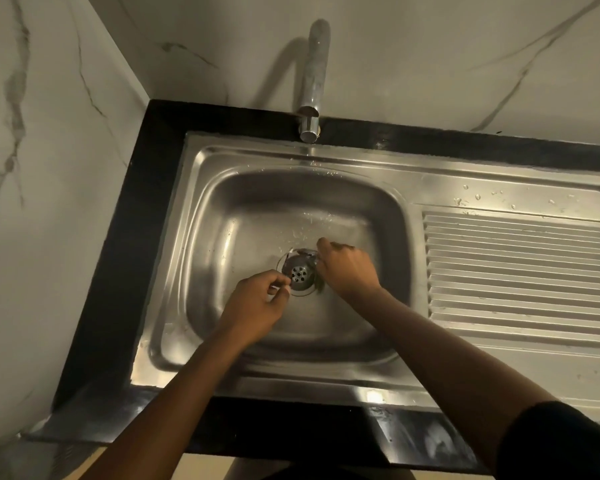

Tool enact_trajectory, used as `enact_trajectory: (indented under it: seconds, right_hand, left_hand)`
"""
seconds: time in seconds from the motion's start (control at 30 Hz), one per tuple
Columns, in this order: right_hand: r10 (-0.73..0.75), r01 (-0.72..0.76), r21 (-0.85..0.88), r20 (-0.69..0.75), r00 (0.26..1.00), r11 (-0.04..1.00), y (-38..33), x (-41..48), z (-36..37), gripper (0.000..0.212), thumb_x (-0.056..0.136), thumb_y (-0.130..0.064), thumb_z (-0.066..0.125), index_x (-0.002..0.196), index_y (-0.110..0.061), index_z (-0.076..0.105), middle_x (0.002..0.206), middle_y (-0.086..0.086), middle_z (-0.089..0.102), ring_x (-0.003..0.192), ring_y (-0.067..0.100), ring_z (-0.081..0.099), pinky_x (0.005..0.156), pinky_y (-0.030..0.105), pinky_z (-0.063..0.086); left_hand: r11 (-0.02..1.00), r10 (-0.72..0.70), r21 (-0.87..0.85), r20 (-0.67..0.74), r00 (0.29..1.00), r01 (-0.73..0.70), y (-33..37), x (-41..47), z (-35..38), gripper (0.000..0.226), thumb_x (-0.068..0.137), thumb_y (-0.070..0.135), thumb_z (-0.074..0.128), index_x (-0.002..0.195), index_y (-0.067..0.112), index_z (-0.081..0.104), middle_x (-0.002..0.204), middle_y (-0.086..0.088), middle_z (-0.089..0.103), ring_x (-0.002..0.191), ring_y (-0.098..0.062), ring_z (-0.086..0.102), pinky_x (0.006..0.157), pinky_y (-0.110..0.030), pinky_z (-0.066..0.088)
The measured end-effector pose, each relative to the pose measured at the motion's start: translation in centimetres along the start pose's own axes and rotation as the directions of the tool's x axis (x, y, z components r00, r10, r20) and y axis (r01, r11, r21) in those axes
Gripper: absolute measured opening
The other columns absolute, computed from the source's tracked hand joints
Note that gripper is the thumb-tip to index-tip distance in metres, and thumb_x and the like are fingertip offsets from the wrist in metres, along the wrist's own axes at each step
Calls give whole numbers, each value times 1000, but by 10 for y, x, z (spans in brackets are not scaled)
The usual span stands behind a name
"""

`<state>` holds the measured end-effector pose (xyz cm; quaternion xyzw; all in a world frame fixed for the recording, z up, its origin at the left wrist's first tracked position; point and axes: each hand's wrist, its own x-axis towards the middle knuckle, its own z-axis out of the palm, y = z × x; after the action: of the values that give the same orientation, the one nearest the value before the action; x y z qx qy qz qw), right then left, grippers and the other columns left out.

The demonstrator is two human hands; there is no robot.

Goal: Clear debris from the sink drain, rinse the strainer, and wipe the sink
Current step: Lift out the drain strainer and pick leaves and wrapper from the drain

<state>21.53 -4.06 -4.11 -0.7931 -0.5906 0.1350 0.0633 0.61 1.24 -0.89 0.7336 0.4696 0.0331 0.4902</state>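
Head view: the stainless sink [219,237] fills the middle of the picture, set in a black countertop [118,271]. A faucet [313,81] stands on the far side and a ribbed drainboard [520,268] lies to the right. The drain [300,291] sits in the middle of the basin floor with the perforated strainer [300,273] seated in it. Dark, wet debris [305,252] clings round the rim, mostly on its far and right sides.

Both arms reach in from the near edge and the hands flank the drain. The left hand [257,301] is at the near-left rim, with thumb and forefinger pinched on a small pale scrap of the debris. The right hand [347,268] lies against the right rim, knuckles up and fingers curled under. Whether it holds anything I cannot tell, as the palm hides the fingertips.

The strainer lies between the two hands and slightly farther away than both. It is round, so it has no long axis to line up with, and the debris follows the rim in an arc. Both hands are about equally close. The right is better placed for the far-right strips, the left for the near-left edge. Lifting the strainer looks to call for a pull straight up from between them.
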Motion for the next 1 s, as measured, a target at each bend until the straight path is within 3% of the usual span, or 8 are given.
enact_trajectory:
  seconds: [0.17,0.23,0.33,0.47,0.53,0.67,0.77,1.0]
  right_hand:
    - [101,-93,119,-66,993,989,2,-19,-15,16,95,-26,55,89,-20,42,70,-3,55,55,25,49,49,30,28]
    - [213,-171,282,-123,969,944,2,-24,-18,20,91,-26,63,83,-21,45,65,-6,58,52,15,49,45,31,34]
    - [420,-282,619,-85,903,733,2,-30,-23,16,82,-20,71,76,-22,56,62,-4,65,59,7,64,48,15,46]
    - [519,-315,912,141,843,264,6,-34,-35,14,85,-7,75,77,-13,64,69,7,75,64,21,75,63,36,63]
    - [516,-296,950,203,832,102,9,-34,-47,14,87,-5,77,80,-9,65,69,10,74,65,22,74,63,32,60]
    - [514,-262,964,248,821,-48,21,-27,-73,12,87,-10,80,89,-7,68,77,11,76,67,18,73,65,25,60]
    - [520,-204,967,253,816,-150,37,-11,-93,13,88,-8,79,95,-5,69,84,12,78,74,20,74,68,26,61]
    - [693,-136,945,311,650,-296,72,54,-119,19,85,-3,81,89,-1,63,74,16,76,59,19,74,54,23,58]
  left_hand:
    - [999,29,-16,-28,999,-30,13,1,2,16,100,28,66,114,27,74,107,11,75,100,-5,70,92,-30,59]
    - [999,30,-28,-61,998,-32,18,3,2,17,100,26,66,116,26,73,109,7,77,100,-9,71,90,-31,60]
    - [998,42,-34,-106,993,-46,27,5,1,18,99,25,67,117,25,72,112,4,77,99,-12,72,90,-35,61]
    - [997,63,-37,-128,990,-68,35,7,1,19,98,25,68,116,24,74,105,8,76,94,-9,72,90,-36,61]
    - [996,78,-36,-114,990,-82,38,7,1,17,98,26,68,115,26,74,102,10,75,93,-4,71,89,-35,62]
    - [995,88,-29,-105,991,-92,45,6,3,15,99,25,69,113,24,75,105,5,78,95,-7,73,90,-33,62]
    - [993,100,-46,-109,989,-105,48,5,4,12,98,23,69,105,32,73,97,12,75,91,4,69,86,-26,60]
    - [994,84,-56,-118,990,-91,50,5,9,12,98,21,69,108,25,76,99,8,77,90,6,68,79,-9,50]
